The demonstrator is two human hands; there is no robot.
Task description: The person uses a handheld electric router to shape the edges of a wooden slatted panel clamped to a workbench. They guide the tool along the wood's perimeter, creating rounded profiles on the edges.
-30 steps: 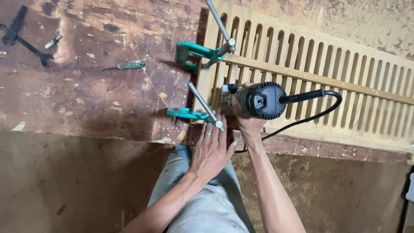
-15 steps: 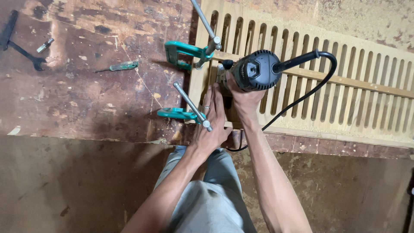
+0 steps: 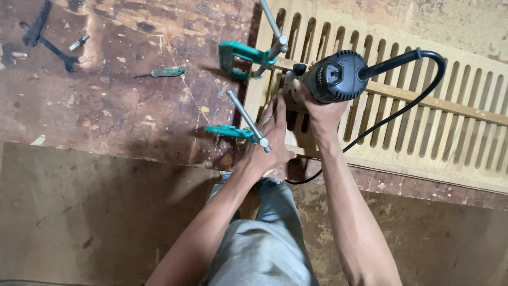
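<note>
Right hand (image 3: 317,106) wrapped tight round the black router (image 3: 334,76) over the slotted wooden panel (image 3: 423,122), left hand (image 3: 269,139) fingers spread flat steadying it, green clamps (image 3: 241,53) pinning it to the worktop (image 3: 106,106).

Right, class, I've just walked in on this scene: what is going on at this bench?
A person stands at a worn workbench with a slatted wooden panel lying on it. Two green clamps grip the panel's left end. The right hand holds a black corded power tool upright on the slots, while the left hand lies flat on the panel beside it. A green screwdriver lies apart on the bench. Sawdust dusts the panel.
</note>
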